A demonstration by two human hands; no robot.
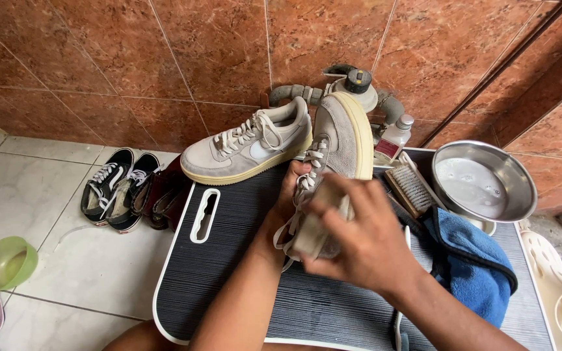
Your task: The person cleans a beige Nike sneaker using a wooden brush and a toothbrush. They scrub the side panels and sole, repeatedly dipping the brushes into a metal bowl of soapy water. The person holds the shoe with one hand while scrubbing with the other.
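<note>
Two hands: my left hand (292, 188) grips the upright grey sneaker (339, 140) on the ribbed board (242, 273); my right hand (359, 237) presses a pale block against its laces.
Bowl: steel bowl (486, 179), soapy water inside.
Beside it: brush (411, 188), blue cloth (473, 266).
Board: second grey sneaker (248, 146) lies there.
Floor: white tiles, black shoes (115, 185), green cup (4, 263).

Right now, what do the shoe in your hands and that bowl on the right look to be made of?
The held shoe: its upper looks like grey suede, matte and napped, and its cream sole looks like rubber, though I can't be sure. The left hand grips it by the laces; the right hand covers its toe. The bowl: likely stainless steel, shiny and reflective.
</note>
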